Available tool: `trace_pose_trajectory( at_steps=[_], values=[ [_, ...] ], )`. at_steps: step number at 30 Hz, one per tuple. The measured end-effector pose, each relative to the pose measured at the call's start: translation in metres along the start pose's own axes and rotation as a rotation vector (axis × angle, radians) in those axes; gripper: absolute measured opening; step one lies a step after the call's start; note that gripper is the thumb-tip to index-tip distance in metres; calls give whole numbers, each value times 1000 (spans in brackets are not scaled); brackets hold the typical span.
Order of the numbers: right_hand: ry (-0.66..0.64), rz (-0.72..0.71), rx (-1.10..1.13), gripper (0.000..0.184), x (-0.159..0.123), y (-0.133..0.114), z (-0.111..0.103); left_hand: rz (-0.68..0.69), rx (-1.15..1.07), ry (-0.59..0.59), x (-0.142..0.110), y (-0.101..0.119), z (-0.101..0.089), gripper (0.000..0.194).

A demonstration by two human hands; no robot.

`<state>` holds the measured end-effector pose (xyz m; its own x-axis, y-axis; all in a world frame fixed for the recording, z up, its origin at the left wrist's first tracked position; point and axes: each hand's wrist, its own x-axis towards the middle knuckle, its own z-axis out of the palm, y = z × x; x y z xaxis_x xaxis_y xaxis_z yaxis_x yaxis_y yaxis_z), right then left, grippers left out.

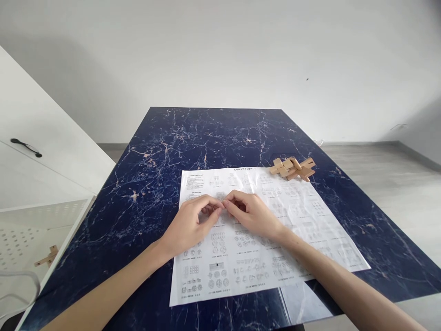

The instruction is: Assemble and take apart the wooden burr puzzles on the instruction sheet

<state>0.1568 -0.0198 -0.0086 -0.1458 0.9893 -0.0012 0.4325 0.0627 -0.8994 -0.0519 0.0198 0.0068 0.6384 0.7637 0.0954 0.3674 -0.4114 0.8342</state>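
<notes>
A large printed instruction sheet (248,257) with small diagrams lies creased on the blue marbled table (165,142). Over its upper middle, my left hand (193,220) and my right hand (255,214) meet at their fingertips. Both have fingers curled, thumb and forefinger pinched together. Anything between the fingertips is too small or hidden to make out. Pale wooden puzzle pieces (292,168), notched and interlocked, rest in a small cluster on the sheet's upper right edge, beyond my right hand.
To the left stands a white cabinet (44,124) with a black handle (26,147). Below the table's left edge, another wooden piece (47,256) sits on a white perforated surface (20,243). A glossy light patch (303,301) shows at the table's front. A white wall (220,55) stands behind.
</notes>
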Motion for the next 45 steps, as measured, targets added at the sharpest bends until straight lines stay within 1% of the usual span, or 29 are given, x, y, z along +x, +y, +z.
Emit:
trace_pose_trajectory(
  at_steps=[4, 12, 22, 32, 40, 45],
  values=[
    [4, -17, 20, 24, 0, 0, 0, -2, 2, 6, 0, -1, 0, 19],
    [-2, -2, 3, 25, 0, -1, 0, -11, -9, 0, -1, 0, 0, 19],
    [-4, -10, 3, 24, -1, -1, -1, -22, -9, 19, -1, 2, 0, 20],
    [-2, -7, -27, 25, -1, -2, 0, -13, -46, 33, 1, 1, 1, 15],
    [-4, -6, -37, 24, 0, -4, -1, -35, -20, 44, 0, -1, 1, 18],
    [-12, -3, -44, 24, -1, -6, -3, -28, -23, 27, 0, -3, 1, 20]
  ],
)
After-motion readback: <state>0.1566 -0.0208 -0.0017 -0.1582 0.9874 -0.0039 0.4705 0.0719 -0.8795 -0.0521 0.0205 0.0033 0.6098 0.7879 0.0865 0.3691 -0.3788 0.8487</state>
